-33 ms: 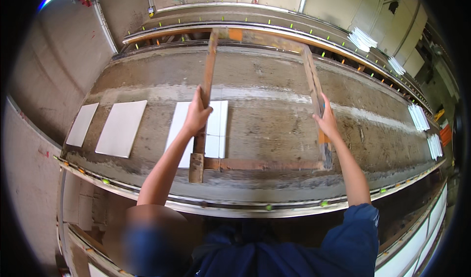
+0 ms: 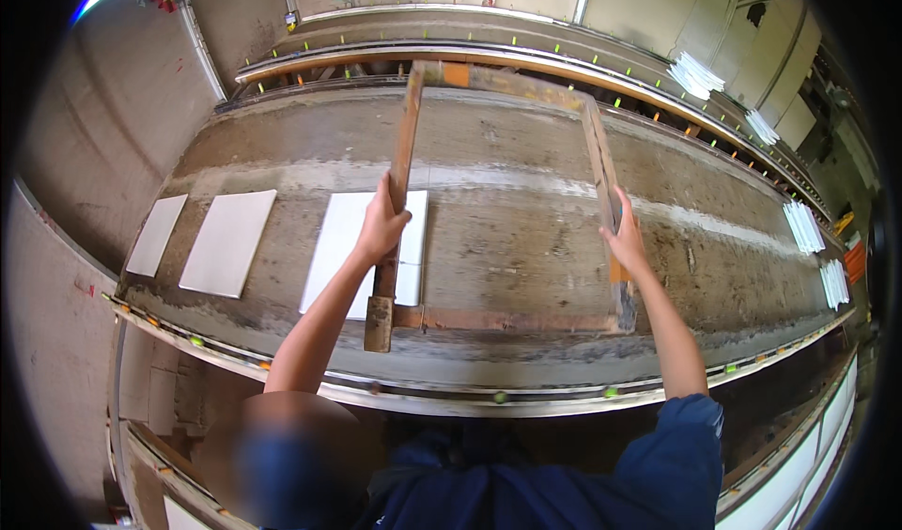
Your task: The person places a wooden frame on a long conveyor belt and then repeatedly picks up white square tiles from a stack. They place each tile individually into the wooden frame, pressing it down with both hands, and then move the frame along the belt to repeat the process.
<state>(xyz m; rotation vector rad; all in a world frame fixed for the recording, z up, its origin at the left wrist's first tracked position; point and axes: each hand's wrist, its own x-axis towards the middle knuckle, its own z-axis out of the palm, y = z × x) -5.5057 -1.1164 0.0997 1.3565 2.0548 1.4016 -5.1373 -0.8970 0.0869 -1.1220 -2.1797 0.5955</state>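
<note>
A stained rectangular wooden frame (image 2: pixel 507 320) is held level above the long worktable (image 2: pixel 733 267). My left hand (image 2: pixel 381 227) is wrapped round its left bar, and my right hand (image 2: pixel 627 237) grips the right bar. A short block (image 2: pixel 379 325) sticks out at the near left corner. Through the frame's opening the brown tabletop shows, along with a couple of thin lines. Beneath the left bar lies a white sheet (image 2: pixel 331 248), partly covered by my left hand and that bar. Whether the frame touches the table is not clear.
Two more white sheets, one (image 2: pixel 228 243) larger and one (image 2: pixel 156 236) at the far left, lie on the tabletop. Folded white stacks (image 2: pixel 803 226) rest at the right end. A rail (image 2: pixel 489 400) with coloured pegs runs along the near edge; another table (image 2: pixel 404 37) stands behind.
The frame, with both hands on it, has shifted slightly right relative to the white sheet beneath its left bar. My grip on both bars stays the same.
</note>
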